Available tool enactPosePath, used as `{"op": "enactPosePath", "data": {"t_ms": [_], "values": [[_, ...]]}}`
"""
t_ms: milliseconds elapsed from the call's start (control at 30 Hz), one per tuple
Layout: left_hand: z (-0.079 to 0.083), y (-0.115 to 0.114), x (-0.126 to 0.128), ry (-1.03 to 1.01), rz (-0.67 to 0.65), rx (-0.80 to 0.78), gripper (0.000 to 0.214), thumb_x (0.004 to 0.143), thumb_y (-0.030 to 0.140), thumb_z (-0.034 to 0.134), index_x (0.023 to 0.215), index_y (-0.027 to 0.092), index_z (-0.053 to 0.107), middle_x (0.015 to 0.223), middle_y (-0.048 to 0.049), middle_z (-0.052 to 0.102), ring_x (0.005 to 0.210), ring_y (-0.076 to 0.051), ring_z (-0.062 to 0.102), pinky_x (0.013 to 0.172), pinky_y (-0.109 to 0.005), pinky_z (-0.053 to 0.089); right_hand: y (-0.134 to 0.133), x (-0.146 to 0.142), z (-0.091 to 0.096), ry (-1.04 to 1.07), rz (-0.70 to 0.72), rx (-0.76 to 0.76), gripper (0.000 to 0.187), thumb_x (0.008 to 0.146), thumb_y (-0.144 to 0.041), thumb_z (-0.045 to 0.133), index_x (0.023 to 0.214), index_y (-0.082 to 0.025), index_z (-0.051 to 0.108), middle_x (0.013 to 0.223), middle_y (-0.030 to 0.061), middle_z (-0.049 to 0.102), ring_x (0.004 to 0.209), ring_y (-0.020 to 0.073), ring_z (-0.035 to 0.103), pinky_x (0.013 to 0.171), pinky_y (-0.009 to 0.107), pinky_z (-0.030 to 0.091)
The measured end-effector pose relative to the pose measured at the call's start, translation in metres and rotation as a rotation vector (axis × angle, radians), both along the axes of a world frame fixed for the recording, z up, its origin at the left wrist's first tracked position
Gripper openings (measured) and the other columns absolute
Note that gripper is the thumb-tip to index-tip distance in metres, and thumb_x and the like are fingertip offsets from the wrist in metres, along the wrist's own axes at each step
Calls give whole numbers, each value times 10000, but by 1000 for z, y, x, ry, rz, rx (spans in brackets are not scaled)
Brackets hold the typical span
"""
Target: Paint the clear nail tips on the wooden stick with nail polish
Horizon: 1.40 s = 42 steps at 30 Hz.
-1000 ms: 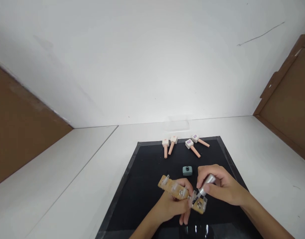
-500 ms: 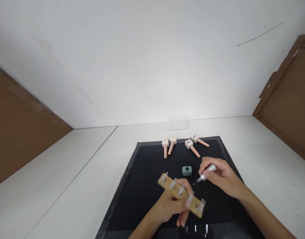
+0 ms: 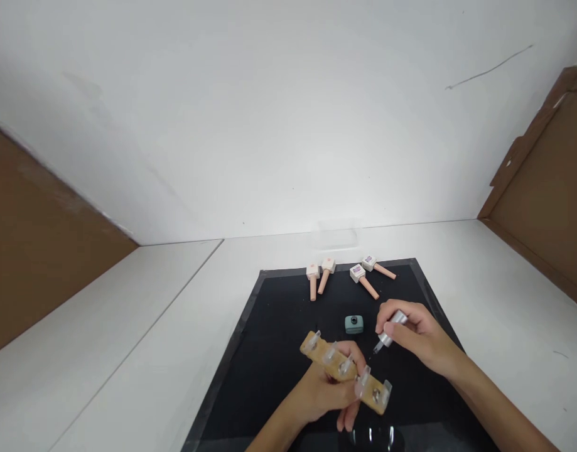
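My left hand (image 3: pixel 328 392) grips a wooden nail-tip stand (image 3: pixel 322 349), tilted down to the right, with several clear false nails (image 3: pixel 363 380) mounted in a row. My right hand (image 3: pixel 422 333) pinches the silver cap of a nail polish brush (image 3: pixel 392 329). Its thin bristle end points down-left, close to the right part of the stand but apart from it as far as I can see. An open teal nail polish bottle (image 3: pixel 354 324) stands on the black mat (image 3: pixel 279 320), between and beyond my hands.
Two white bottles with peach caps (image 3: pixel 312 271) lie at the mat's back edge. To their right lie two more with purple labels (image 3: pixel 356 272). A dark glossy round object (image 3: pixel 370 438) sits at the near edge. Brown cardboard panels (image 3: pixel 547 188) flank the white table.
The brush tip has shifted slightly right and down, and the cap is tilted more upright. The stand in my left hand has moved a little right and down.
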<state>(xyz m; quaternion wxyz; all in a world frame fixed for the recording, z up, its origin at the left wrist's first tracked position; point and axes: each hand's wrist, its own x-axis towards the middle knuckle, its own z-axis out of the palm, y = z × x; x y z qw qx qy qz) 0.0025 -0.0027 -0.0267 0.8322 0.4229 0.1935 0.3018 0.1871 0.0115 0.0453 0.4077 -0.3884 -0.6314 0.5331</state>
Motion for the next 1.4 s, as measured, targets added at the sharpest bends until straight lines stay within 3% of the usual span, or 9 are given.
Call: {"op": "enactPosePath", "data": {"t_ms": [133,300,500,633,767,933,1167,1400], "values": [[1,1,-1,30,-14,-4,348,679,355,746,733,166,459,419,76,526,299,-44,472,286,-91,359,0,-1,-2,-12,73,-22,318,800,-456,584,657,-173,586,582,-14,508,530,116,432,502,241,343],[1,1,-1,65,-14,-4,365,667,366,753,714,166,452,417,74,525,300,-43,473,285,-94,368,2,-3,-2,-72,-39,-81,314,788,-454,596,646,-174,582,579,-13,512,541,121,438,507,240,348],[1,0,0,77,-9,-7,383,655,371,761,709,174,437,397,84,510,290,-43,465,282,-92,362,0,-4,-1,-75,47,-91,259,781,-388,602,636,-173,595,556,-23,492,515,109,406,484,234,320],[-1,0,0,36,37,26,342,693,347,736,714,170,444,418,75,514,303,-44,472,287,-92,352,4,-5,-1,4,-145,-154,226,742,-356,627,616,-174,586,577,-26,501,520,104,410,491,230,329],[-1,2,0,7,146,80,331,719,369,708,738,179,438,408,87,493,297,-38,441,290,-93,338,6,-11,-5,193,-307,-344,279,717,-442,641,683,-175,568,478,-96,323,412,62,282,390,186,230],[13,4,4,79,305,44,404,662,423,739,750,194,419,385,100,475,292,-23,373,295,-84,268,1,-24,-17,351,-309,-519,409,676,-552,660,846,-198,548,560,-93,429,332,16,273,297,135,142],[30,4,8,124,516,-43,447,602,455,756,735,204,410,386,116,395,303,-19,304,306,-105,197,-5,-30,-18,413,-177,-559,410,649,-475,742,894,-185,586,524,-73,507,378,55,439,322,142,256],[31,5,7,140,459,-56,449,591,465,760,794,192,467,415,99,441,316,-27,347,303,-114,208,-8,-33,-18,456,-117,-577,418,602,-423,801,868,-191,576,511,-76,538,433,69,502,431,171,382]]}}
